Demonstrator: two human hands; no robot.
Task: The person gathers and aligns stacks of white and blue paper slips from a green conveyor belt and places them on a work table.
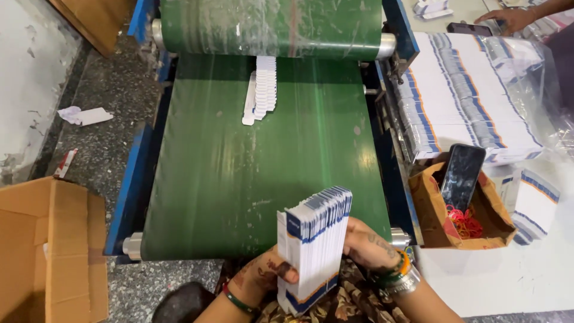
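Note:
A thick stack of flat white cartons with blue and orange edges (pixel 312 248) stands on end at the near edge of the green conveyor belt (pixel 239 161). My left hand (pixel 266 276) grips its left side near the bottom. My right hand (pixel 369 246) presses against its right side; bangles circle that wrist. Farther up the belt, a shingled row of white flat cartons (pixel 261 90) lies just below the plastic-wrapped green roller (pixel 272 27).
An open cardboard box (pixel 51 251) sits at lower left on the stone floor. Right of the belt, large stacks of flat cartons (pixel 463 96) lie partly under plastic. A small cardboard tray (pixel 457 218) holds a phone and red rubber bands. Another person's hand (pixel 508 18) rests at top right.

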